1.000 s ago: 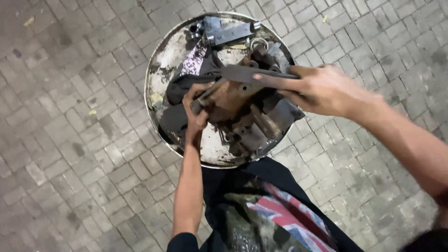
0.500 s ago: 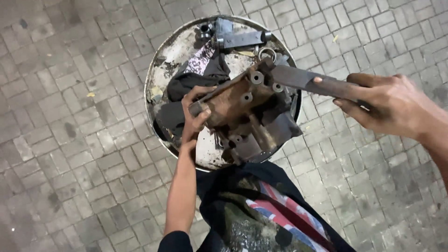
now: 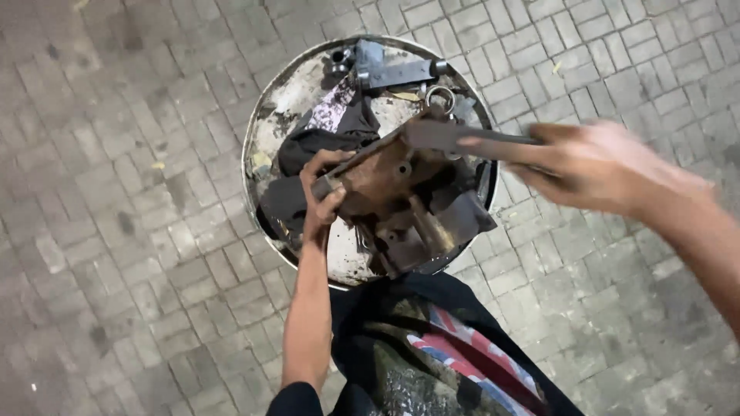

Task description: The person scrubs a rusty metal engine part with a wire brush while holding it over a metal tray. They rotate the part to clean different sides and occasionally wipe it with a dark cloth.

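Head view: my left hand (image 3: 322, 202) was clamped on the left end of the rusty metal casting (image 3: 389, 189), fingers wrapped over its edge, thumb underneath. My right hand (image 3: 597, 166) was closed around the handle end of a flat dark metal bar (image 3: 455, 139); hand motion-blurred, so finger detail was unclear. Bar's far end sat on top of the casting, near its upper right corner, touching or nearly so, can't tell which. Casting lay tilted on the round drum top (image 3: 271, 115), the counter here, taking up most of its centre and right side, with bolt holes showing on its face. Dark cloth (image 3: 308, 146) was bunched under and left of the casting, a patterned strip of it running toward the far rim. Grey metal bracket (image 3: 393, 71) lay at the far edge of the drum top, a small steel ring (image 3: 440, 95) just beside it. Drum stood on grey brick paving (image 3: 131, 231). My dark printed shirt (image 3: 439, 354) filled the bottom of the frame.
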